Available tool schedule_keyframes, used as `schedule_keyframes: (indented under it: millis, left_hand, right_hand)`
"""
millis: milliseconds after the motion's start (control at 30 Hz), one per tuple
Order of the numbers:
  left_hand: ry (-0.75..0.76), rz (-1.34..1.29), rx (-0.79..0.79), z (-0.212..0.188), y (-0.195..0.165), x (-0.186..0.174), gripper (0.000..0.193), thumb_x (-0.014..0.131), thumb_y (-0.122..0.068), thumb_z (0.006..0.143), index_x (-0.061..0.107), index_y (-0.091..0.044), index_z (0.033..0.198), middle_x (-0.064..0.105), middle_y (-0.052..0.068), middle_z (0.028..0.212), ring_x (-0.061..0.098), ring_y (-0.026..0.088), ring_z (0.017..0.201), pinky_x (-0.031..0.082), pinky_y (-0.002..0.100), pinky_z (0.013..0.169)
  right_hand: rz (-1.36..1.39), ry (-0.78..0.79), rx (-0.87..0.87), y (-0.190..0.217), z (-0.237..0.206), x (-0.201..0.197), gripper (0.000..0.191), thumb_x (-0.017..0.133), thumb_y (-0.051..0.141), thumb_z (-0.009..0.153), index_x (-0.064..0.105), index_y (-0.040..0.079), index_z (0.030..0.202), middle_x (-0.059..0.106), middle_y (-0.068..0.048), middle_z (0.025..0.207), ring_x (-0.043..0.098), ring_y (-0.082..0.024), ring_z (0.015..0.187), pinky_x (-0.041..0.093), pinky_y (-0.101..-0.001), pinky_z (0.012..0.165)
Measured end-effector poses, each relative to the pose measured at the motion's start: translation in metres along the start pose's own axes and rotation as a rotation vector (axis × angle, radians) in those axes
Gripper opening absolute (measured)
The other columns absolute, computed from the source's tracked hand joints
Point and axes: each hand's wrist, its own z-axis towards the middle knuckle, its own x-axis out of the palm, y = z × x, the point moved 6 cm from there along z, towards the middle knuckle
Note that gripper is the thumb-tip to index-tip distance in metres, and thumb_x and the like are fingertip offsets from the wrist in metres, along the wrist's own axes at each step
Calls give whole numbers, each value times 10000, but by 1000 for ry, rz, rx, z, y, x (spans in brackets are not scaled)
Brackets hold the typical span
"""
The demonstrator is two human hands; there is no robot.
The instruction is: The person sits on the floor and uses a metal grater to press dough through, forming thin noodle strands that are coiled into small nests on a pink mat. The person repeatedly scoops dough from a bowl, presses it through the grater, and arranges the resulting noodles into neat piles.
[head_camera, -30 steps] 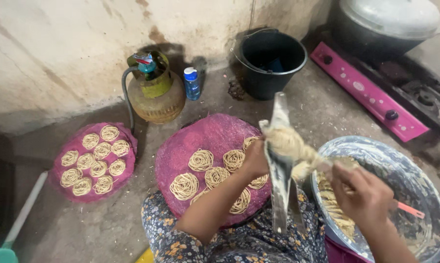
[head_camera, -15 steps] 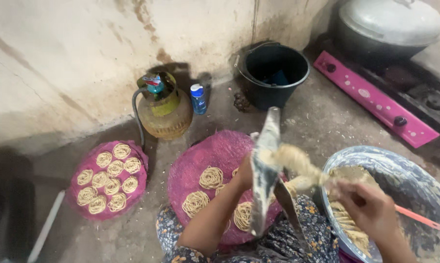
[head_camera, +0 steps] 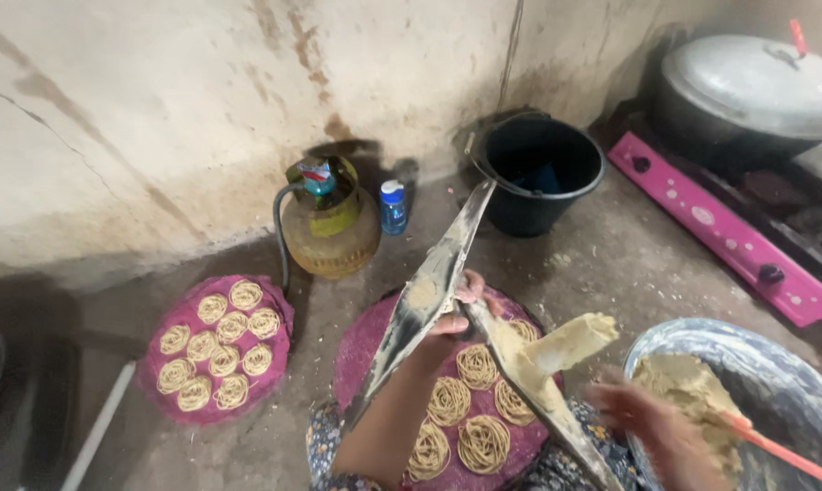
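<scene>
Your left fingers (head_camera: 470,289) were wrapped around the hinge of a long two-armed metal press (head_camera: 429,300), gripping it where its arms met, with one arm rising toward 1 o'clock and the other running down toward 5 o'clock. A lump of tan dough (head_camera: 570,341) sat on that lower arm, sticking out toward 3 o'clock. Your left hand (head_camera: 456,314) was over the near purple mat (head_camera: 361,350), which carried coils of pressed noodle (head_camera: 477,365). Your right hand (head_camera: 652,423) was blurred at the rim of the big metal basin (head_camera: 793,382) at 4 o'clock (whether its fingers were spread or curled, I cannot tell), just beside a mound of dough (head_camera: 684,386) and an orange-handled tool (head_camera: 779,450) lying in the basin. On the floor at 9 o'clock lay a second purple mat (head_camera: 279,314) filled with coils. Toward 12 o'clock stood a yellow gas cylinder (head_camera: 329,232), a small blue bottle (head_camera: 393,207) and a black bucket (head_camera: 538,177); at 2 o'clock, a pink stove (head_camera: 720,227) with a lidded pot (head_camera: 756,91).
</scene>
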Motion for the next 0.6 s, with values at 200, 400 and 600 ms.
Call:
schedule_keyframes:
  millis: [200, 400, 600]
  left_hand:
    - [197, 330, 9, -34, -16, 7, 422, 788, 26, 812, 677, -52, 1212, 609, 106, 1198, 678, 357, 1099, 570, 517, 937]
    - [-48, 1127, -248, -97, -72, -10, 491, 860, -142, 797, 663, -82, 1243, 693, 82, 1191, 671, 211, 1120, 556, 400, 994]
    - [-81, 1972, -169, -96, -100, 19, 564, 892, -245, 665, 734, -166, 1200, 743, 87, 1189, 683, 311, 1120, 533, 437, 958]
  right_hand:
    - [1118, 361, 263, 93, -25, 141, 721, 703, 293, 918, 300, 137, 1496, 575, -170, 1399, 677, -151, 1110, 585, -294, 909]
    - [1010, 778, 30, 217, -3, 123, 914, 734, 222, 918, 128, 160, 1600, 505, -232, 1463, 658, -166, 1060, 596, -308, 816]
    - [614, 754, -468, 306, 14, 134, 1092, 764, 142, 931, -38, 169, 1671, 388, -270, 1575, 641, -197, 1193, 626, -354, 848]
